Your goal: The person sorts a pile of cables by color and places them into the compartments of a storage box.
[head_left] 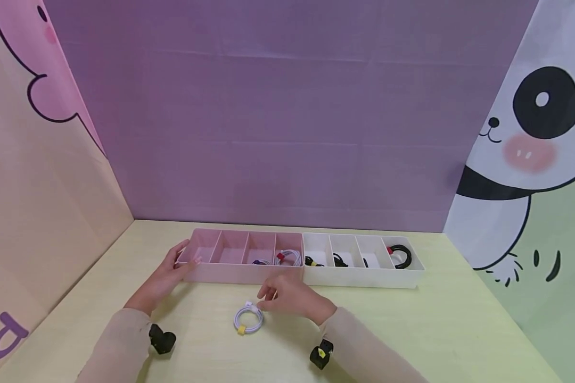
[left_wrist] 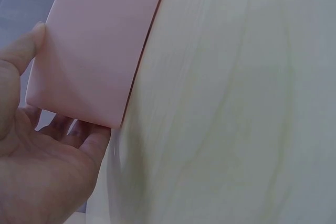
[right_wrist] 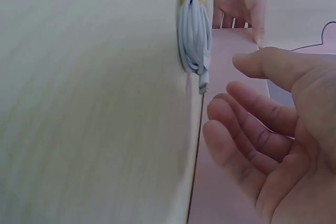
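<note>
A coiled white charging cable point(head_left: 248, 319) lies on the table, bound with a yellow tie; its connector end shows in the right wrist view point(right_wrist: 203, 85). Just beside it hovers my right hand point(head_left: 287, 293), fingers loosely bent and nothing between them. My left hand point(head_left: 169, 274) holds the left end of a pink divided box point(head_left: 249, 274), thumb at the rim and fingers around the end wall, as the left wrist view shows the hand point(left_wrist: 52, 150) too. Inside the pink box's right compartments sit a white cable with a red tie point(head_left: 289, 257) and another pale cable point(head_left: 261, 261).
Against the pink box's right end stands a white divided box point(head_left: 364, 277). A black coiled cable point(head_left: 402, 256) sits in its far right compartment, and dark cables point(head_left: 339, 260) show in others. A purple backdrop point(head_left: 287, 133) rises behind the table point(head_left: 460, 330).
</note>
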### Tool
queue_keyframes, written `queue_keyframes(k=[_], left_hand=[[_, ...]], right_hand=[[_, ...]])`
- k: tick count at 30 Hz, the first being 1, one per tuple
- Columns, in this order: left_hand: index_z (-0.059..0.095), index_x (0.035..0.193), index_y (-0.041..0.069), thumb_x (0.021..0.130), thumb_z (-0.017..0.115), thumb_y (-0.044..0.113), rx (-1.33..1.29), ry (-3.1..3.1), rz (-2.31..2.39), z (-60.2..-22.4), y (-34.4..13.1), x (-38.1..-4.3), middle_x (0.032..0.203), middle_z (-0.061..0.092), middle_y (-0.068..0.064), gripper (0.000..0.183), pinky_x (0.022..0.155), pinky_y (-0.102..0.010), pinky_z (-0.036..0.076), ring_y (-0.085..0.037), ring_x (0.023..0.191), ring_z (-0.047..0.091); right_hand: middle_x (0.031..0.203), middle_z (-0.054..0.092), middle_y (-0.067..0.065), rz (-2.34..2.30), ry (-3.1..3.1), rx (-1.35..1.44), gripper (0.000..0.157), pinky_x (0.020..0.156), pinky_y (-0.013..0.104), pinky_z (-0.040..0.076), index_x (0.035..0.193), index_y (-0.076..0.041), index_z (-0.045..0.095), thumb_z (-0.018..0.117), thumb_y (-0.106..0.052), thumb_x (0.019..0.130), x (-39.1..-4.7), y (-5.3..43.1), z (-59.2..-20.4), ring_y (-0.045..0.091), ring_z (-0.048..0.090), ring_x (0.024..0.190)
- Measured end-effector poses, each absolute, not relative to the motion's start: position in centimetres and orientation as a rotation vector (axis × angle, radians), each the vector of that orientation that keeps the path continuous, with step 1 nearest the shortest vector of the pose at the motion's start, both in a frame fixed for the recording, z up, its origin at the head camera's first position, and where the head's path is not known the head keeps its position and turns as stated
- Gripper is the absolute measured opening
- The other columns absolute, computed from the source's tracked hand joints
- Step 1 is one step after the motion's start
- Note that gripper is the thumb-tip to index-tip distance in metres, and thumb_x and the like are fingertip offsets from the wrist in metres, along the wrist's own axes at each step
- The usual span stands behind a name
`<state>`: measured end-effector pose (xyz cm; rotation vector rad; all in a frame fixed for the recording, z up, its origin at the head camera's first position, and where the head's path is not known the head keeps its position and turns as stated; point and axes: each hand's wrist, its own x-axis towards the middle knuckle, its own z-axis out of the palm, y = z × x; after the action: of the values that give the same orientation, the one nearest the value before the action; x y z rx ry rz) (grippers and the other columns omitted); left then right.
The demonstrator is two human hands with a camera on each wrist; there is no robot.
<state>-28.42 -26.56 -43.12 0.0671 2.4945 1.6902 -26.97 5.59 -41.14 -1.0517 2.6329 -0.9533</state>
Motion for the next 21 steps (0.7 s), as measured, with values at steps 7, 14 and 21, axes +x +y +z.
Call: queue_keyframes(k=[7, 14, 21], left_hand=[[-0.006, 0.162, 0.021, 0.099, 0.056, 0.053, 0.107, 2.487, 1.736, -43.2, -26.5, -28.4, 0.164, 0.005, -0.022, 0.093, 0.114, -0.065, 0.02, -0.045, 0.145, 0.018], [-0.007, 0.161, 0.02, 0.101, 0.056, 0.048, 0.109, 2.482, 1.733, -43.0, -26.5, -28.4, 0.164, 0.002, -0.024, 0.091, 0.114, -0.065, 0.018, -0.046, 0.146, 0.016], [-0.008, 0.161, 0.021, 0.102, 0.055, 0.048, 0.101, 2.478, 1.729, -43.1, -26.4, -28.4, 0.164, 0.003, -0.024, 0.091, 0.114, -0.065, 0.019, -0.046, 0.146, 0.016]], right_hand=[[0.081, 0.068, -0.007, -0.91, 2.61, -1.002, 0.017, 0.07, 0.017, 0.051, 0.098, -0.004, 0.073, 0.08, -0.015, 0.086, -26.8, 5.4, -41.7, 0.001, 0.059, 0.075], [0.082, 0.066, -0.01, -0.817, 2.661, -0.998, 0.019, 0.072, 0.017, 0.049, 0.099, -0.008, 0.074, 0.081, -0.02, 0.086, -26.9, 4.9, -41.8, 0.0, 0.057, 0.077], [0.077, 0.063, -0.013, -0.778, 2.707, -0.999, 0.014, 0.07, 0.016, 0.046, 0.093, -0.009, 0.076, 0.082, -0.018, 0.084, -26.8, 4.2, -41.9, -0.001, 0.054, 0.074]])
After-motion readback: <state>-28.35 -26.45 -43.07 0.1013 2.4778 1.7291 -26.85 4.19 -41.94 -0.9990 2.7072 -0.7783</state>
